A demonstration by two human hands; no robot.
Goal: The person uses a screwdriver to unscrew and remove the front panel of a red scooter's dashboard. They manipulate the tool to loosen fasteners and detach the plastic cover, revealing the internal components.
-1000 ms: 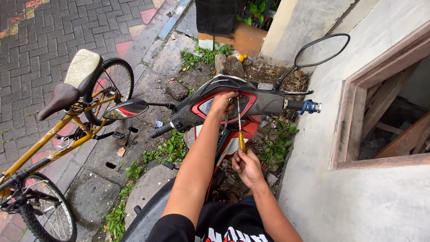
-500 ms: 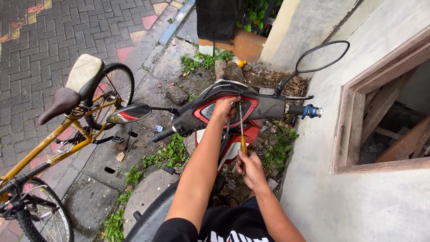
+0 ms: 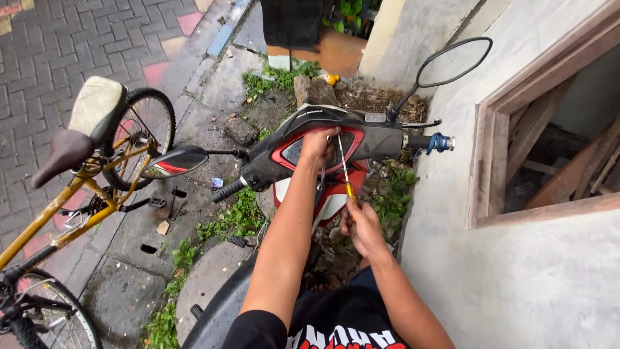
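We see a long screwdriver (image 3: 343,163) with a thin metal rod and a yellow grip. Its tip points at the top of the scooter's dash (image 3: 361,137), just beside the dark screen with the red rim. We think it is held slanted like that so the tip can reach a small screw, but we cannot see any screw.

The right hand (image 3: 361,226) is curled shut around the yellow grip, down low, near the body. The left hand (image 3: 318,143) lies over the dash with its fingers bent on the edge, maybe to keep the bars from turning.

The scooter stands close to a grey wall (image 3: 516,271), with weeds under it. One mirror (image 3: 452,63) sticks up on the right, one mirror (image 3: 175,161) on the left. A yellow bike (image 3: 84,200) leans beside it; its front is cut off.

The tip itself is too small to make out.
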